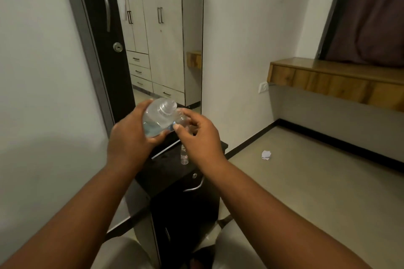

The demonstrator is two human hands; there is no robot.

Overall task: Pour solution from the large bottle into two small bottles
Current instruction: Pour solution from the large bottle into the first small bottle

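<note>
Above the dark surface (pixel 166 172), my left grip (pixel 129 137) tilts the large bottle (pixel 157 118) toward the small bottle (pixel 182 119) pinched in my right grip (pixel 200 135); next, I judge, mouths must meet.

Large bottle (pixel 157 119) tilted (held); small bottle (pixel 181 118) beside

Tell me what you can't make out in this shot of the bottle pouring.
- Small bottle, head view: mostly hidden by the right hand; fill level unreadable.
- Large bottle in the left hand: clear, slightly blurred; cannot tell whether liquid flows.
- Second small bottle on the cabinet: too small to read the label.
</note>
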